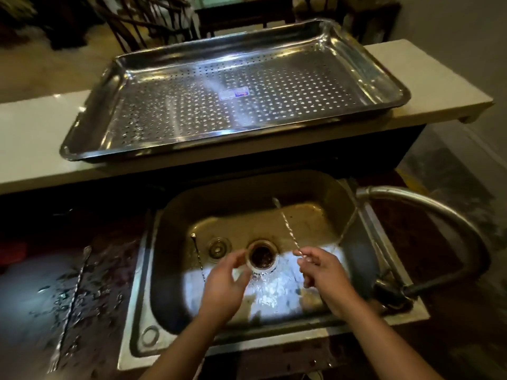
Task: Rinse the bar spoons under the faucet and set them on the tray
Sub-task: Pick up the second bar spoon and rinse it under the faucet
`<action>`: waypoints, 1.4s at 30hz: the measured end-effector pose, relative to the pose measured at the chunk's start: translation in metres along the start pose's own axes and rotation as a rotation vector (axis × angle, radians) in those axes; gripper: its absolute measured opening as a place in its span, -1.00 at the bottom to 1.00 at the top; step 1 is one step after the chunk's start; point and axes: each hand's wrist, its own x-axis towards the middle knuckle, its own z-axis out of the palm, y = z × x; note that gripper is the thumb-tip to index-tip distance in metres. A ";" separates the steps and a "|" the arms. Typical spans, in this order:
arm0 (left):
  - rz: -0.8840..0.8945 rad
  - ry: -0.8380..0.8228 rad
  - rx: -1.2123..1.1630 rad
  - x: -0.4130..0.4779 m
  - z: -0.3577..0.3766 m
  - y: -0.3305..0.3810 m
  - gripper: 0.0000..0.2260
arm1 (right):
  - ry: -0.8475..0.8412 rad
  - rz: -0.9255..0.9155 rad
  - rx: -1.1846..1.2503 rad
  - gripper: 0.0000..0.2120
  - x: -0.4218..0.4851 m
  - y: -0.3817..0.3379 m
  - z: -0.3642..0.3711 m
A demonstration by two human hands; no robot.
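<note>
step: rinse is judged in hand, first of three spoons; nothing has been set on the tray
right hand (321, 272): fingertips pinched on the lower end of the held bar spoon (286, 226), other fingers curled
held bar spoon: twisted stem is pointed to 11 o'clock from the hand, bowl end up, over the sink (170, 242)
left hand (227, 281): fingers loosely curled, nothing gripped; hovers over the drain (262, 256), slightly blurred
faucet (428, 204): arched in from 3 o'clock; a thin stream is seen falling just beside the right hand, at its 1 o'clock
sink bar spoon (198, 256): lies on the sink floor at 9 o'clock of the drain
counter bar spoon (74, 294): lies on the wet counter (104, 283), 9 o'clock of the sink
tray (192, 111): perforated, on the ledge (35, 127) at 12 o'clock, well apart from the hands
next move: once rinsed, the held bar spoon is to be lifted toward 12 o'clock over the ledge edge and laid flat on the tray; a firm pinch is needed, since the wet stem is judged slippery
</note>
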 end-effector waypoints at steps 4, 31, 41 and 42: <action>0.088 0.141 0.705 -0.026 -0.057 -0.069 -0.66 | -0.013 0.093 0.037 -0.82 0.003 0.002 0.019; -0.168 0.122 0.908 -0.045 -0.103 -0.142 -0.38 | -0.236 0.432 -0.498 -0.76 0.098 0.064 0.275; -0.171 0.136 0.897 -0.044 -0.103 -0.140 -0.39 | -0.232 0.349 -0.499 -0.78 0.103 0.076 0.287; -0.169 0.134 0.897 -0.044 -0.103 -0.140 -0.40 | -0.237 0.340 -0.481 -0.78 0.099 0.075 0.284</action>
